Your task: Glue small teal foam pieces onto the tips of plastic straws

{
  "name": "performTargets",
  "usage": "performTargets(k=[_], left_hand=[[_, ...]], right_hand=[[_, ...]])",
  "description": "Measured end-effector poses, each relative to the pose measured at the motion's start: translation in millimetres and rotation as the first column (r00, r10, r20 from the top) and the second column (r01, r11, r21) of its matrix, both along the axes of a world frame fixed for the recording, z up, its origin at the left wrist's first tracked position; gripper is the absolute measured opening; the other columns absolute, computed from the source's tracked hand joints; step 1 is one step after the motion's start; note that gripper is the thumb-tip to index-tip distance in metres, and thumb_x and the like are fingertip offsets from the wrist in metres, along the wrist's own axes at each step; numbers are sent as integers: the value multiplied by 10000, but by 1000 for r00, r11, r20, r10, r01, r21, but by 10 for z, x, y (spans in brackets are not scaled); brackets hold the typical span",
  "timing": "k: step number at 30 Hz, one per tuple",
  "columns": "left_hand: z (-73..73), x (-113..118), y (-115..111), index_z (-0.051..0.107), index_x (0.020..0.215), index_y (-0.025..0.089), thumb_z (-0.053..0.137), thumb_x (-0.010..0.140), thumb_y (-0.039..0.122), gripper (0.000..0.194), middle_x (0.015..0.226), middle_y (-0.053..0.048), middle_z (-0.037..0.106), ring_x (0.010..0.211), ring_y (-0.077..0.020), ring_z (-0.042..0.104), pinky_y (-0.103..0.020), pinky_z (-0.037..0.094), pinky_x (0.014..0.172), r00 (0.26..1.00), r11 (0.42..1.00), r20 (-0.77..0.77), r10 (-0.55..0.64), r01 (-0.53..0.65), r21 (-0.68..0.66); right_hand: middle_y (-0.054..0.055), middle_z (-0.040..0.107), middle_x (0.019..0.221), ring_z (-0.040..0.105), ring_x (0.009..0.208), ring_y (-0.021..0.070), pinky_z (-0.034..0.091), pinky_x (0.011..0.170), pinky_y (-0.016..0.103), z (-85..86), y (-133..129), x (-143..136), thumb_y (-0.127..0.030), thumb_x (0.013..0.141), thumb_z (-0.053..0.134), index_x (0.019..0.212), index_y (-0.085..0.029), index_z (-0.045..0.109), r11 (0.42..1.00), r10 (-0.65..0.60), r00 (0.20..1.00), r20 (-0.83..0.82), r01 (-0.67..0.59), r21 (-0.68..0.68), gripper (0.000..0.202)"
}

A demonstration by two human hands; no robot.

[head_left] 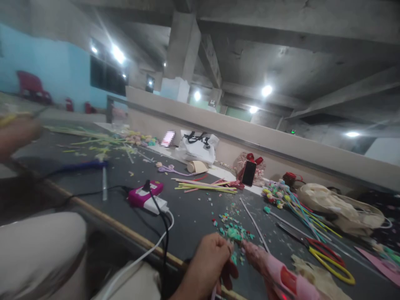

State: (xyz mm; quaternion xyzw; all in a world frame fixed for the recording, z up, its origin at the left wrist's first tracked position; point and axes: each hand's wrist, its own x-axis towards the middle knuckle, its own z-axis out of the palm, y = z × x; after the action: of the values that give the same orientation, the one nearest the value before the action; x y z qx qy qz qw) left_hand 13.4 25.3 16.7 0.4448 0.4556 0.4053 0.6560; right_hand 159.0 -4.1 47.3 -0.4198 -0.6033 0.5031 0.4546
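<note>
My left hand is closed at the bottom middle, its fingertips pinched at a small green flower-like cluster. Its lower fingers curl in shadow. Close to those fingertips, from the right, comes the tip of a pink glue gun with a rough, coated nozzle. The gun is held tilted at the bottom edge; my right hand on it is almost wholly hidden. Around the cluster lie small green, red and yellow bits. A thin pale stick lies just behind.
Scissors with red and yellow handles lie right. A magenta power adapter with cables sits left of centre. Pastel stems, a phone, a white bag and a flower bunch stand behind. Another person's hand is far left.
</note>
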Motion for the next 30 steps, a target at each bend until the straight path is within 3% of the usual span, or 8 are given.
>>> performTargets(k=[4, 7, 14, 24, 30], left_hand=[[7, -23, -26, 412, 598, 204, 405, 680, 329, 149, 389, 19, 584, 227, -75, 390, -159, 209, 279, 999, 999, -48, 12, -10, 51], [-43, 35, -10, 421, 585, 207, 395, 673, 278, 115, 388, 28, 579, 233, -87, 416, -161, 210, 264, 997, 997, -76, 15, -9, 79], [-133, 168, 4, 432, 564, 202, 363, 676, 246, 138, 358, 34, 542, 210, -82, 381, -163, 220, 223, 993, 995, -118, 15, -3, 100], [-110, 143, -40, 451, 592, 196, 384, 672, 255, 120, 382, 18, 586, 207, -84, 393, -160, 215, 237, 986, 991, -161, 47, -27, 128], [-108, 142, -37, 451, 551, 199, 404, 672, 286, 156, 363, 19, 577, 218, -95, 420, -161, 227, 250, 983, 990, -177, 55, -30, 141]], right_hand=[[-7, 647, 627, 594, 706, 203, 494, 635, 304, -24, 202, -74, -257, 662, 630, 659, -219, 636, 1000, 14, 1000, 6, -14, 18, 39], [-22, 633, 554, 603, 697, 212, 489, 652, 317, -59, 220, -50, -204, 606, 646, 604, -236, 623, 999, 18, 1000, 6, -18, 32, 39], [3, 656, 597, 620, 712, 220, 496, 654, 290, -170, 175, 40, -88, 605, 633, 682, -226, 665, 997, 23, 999, -31, -21, 73, 162], [-3, 685, 701, 617, 806, 241, 469, 774, 333, -198, 215, 91, -154, 646, 613, 750, -258, 681, 988, 121, 992, -31, -118, 99, 162], [5, 680, 677, 616, 787, 248, 490, 723, 330, -172, 226, 62, -167, 643, 628, 747, -261, 677, 981, 156, 988, -11, -154, 114, 149]])
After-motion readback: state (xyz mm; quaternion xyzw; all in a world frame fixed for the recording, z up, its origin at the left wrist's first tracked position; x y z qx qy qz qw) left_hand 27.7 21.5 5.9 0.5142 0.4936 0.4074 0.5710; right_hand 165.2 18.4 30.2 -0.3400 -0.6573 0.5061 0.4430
